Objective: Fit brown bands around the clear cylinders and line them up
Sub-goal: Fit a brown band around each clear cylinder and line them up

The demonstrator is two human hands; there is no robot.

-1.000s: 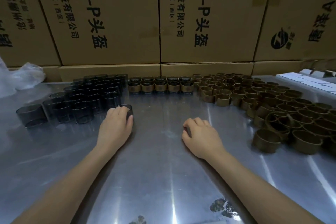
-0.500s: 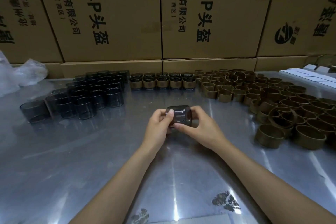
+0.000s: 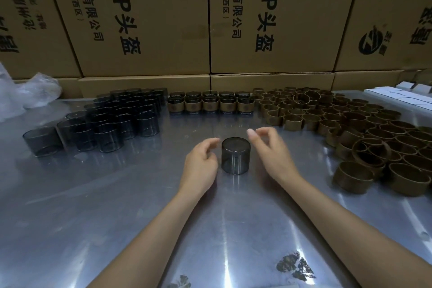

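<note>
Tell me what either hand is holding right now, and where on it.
Nothing. The clear cylinder stands alone on the table between the left hand and right hand, fingers relaxed, off it.

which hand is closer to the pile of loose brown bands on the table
The right hand. It hovers just right of the lone smoky clear cylinder, on the side of the brown bands. The left hand sits left of that cylinder, farther away.

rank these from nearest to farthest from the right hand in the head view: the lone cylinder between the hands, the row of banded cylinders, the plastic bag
From the right hand:
1. Lone cylinder, just to its left, between both hands.
2. Row of banded cylinders, beyond it toward the boxes.
3. Plastic bag, at the far left edge of the table.
</note>
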